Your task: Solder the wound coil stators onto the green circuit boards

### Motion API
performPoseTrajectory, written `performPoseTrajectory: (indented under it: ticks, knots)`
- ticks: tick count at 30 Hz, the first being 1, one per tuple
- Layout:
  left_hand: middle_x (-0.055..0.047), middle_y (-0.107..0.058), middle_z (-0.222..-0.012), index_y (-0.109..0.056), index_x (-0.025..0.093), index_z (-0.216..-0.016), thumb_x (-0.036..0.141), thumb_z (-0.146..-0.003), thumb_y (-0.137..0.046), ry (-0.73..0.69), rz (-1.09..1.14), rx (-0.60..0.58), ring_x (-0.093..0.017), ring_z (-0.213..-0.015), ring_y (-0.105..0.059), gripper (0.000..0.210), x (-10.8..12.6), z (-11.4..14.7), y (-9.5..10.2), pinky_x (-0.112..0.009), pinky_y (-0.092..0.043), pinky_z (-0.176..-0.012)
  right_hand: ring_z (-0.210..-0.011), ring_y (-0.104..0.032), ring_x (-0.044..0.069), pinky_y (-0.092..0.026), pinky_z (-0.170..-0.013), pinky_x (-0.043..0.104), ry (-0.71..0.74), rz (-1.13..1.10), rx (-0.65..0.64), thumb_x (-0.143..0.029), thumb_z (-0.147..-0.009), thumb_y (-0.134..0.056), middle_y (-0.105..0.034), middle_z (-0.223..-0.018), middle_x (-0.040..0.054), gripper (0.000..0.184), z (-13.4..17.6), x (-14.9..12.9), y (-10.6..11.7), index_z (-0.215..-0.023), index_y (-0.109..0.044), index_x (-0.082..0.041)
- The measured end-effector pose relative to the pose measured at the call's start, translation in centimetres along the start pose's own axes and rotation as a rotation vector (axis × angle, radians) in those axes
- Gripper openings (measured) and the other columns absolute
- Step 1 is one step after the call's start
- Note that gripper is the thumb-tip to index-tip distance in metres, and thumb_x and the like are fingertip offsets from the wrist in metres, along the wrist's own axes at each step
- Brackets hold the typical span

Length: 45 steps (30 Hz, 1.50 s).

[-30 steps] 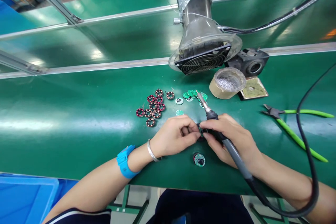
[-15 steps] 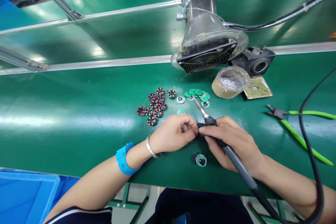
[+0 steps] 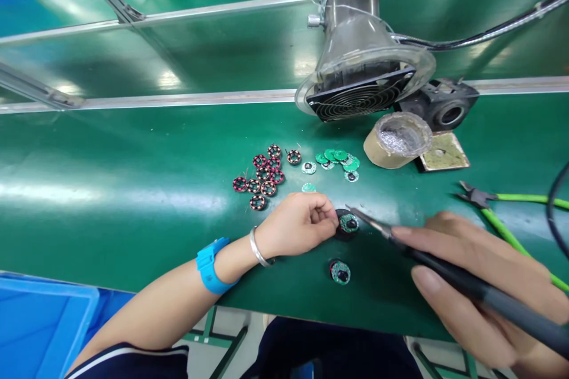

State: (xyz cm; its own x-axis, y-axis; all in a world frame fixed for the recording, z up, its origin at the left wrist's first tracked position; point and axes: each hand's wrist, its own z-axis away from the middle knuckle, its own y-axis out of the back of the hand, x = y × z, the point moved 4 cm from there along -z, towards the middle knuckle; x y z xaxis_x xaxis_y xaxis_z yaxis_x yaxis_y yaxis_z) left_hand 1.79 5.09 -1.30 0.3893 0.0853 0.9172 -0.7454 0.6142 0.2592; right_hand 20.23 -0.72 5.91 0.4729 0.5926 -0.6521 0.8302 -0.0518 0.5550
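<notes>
My left hand (image 3: 306, 224), with a blue wrist strap (image 3: 212, 266) and a silver bangle, rests closed on the green bench. Its fingertips are pinched at the left edge of a black round holder (image 3: 341, 235) bearing a round green circuit board (image 3: 349, 223). My right hand (image 3: 480, 284) grips the black and grey handle of a soldering iron (image 3: 462, 275). The iron's metal tip points left, close to the upper right edge of that board; whether they touch I cannot tell. Nearer the bench's front edge lies another coil with a circuit board (image 3: 340, 272).
Several copper-wound coils (image 3: 264, 173) and green circuit boards (image 3: 340, 155) lie farther back. A solder pot (image 3: 398, 139), a sponge tray (image 3: 444, 152) and an iron stand (image 3: 448, 109) sit at back right. A fume extractor (image 3: 362, 92) hangs above. Green-handled cutters (image 3: 502, 219) lie right.
My right hand has drawn away right and nearer, bringing the iron from pointing up across the holder to pointing left. The board in the holder is now uncovered. My left hand stays in place.
</notes>
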Motion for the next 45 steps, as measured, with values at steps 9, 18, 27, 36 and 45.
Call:
performPoseTrajectory:
  ticks: [9,18,27,36,45]
  knots:
    - [0.004,-0.056,-0.059,-0.061,0.014,-0.072,0.013,-0.076,-0.058,0.008,-0.034,0.004,-0.005,-0.052,-0.049,0.005,0.1,0.1,0.0,-0.017,-0.039,-0.05,-0.052,-0.055,0.014,-0.044,-0.047,0.03,0.003,-0.038,-0.052,-0.006,-0.077,-0.054,-0.061,-0.065,0.0035,0.025,0.1,0.0,-0.8,-0.098,-0.062,-0.015]
    - [0.004,-0.057,-0.061,-0.061,0.014,-0.071,0.012,-0.074,-0.058,-0.003,-0.067,0.022,-0.006,-0.054,-0.05,0.005,0.2,0.1,0.0,-0.017,-0.041,-0.052,-0.052,-0.054,0.013,-0.043,-0.046,0.029,0.0,-0.034,-0.051,-0.006,-0.076,-0.054,-0.06,-0.064,0.0032,0.023,0.1,-0.2,-0.8,-0.095,-0.063,-0.013]
    - [0.003,-0.057,-0.06,-0.06,0.015,-0.07,0.012,-0.073,-0.058,-0.002,-0.067,0.035,-0.006,-0.054,-0.051,0.004,0.1,0.1,0.0,-0.017,-0.04,-0.051,-0.056,-0.058,0.017,-0.047,-0.048,0.033,-0.027,-0.061,0.023,-0.005,-0.075,-0.055,-0.059,-0.065,0.003,0.034,0.0,0.1,0.0,-0.106,-0.064,-0.017]
    - [0.003,-0.056,-0.069,-0.058,0.014,-0.079,0.01,-0.071,-0.059,-0.037,-0.087,0.049,-0.005,-0.049,-0.051,0.01,0.4,0.3,0.0,-0.02,-0.041,-0.05,-0.059,-0.063,0.012,-0.053,-0.052,0.027,-0.093,-0.018,0.194,-0.004,-0.083,-0.057,-0.068,-0.076,-0.0021,0.044,1.5,2.4,-1.6,-0.121,-0.061,-0.027]
    - [-0.002,-0.055,-0.084,-0.061,0.016,-0.097,0.039,-0.076,-0.075,-0.318,-0.425,0.107,-0.017,-0.083,-0.053,0.034,1.3,0.1,-0.8,-0.028,-0.043,-0.072,-0.067,-0.061,0.013,-0.05,-0.059,0.028,0.004,0.105,0.035,-0.006,-0.081,-0.062,-0.068,-0.082,0.0023,0.026,0.3,2.7,-3.6,-0.103,-0.06,-0.02]
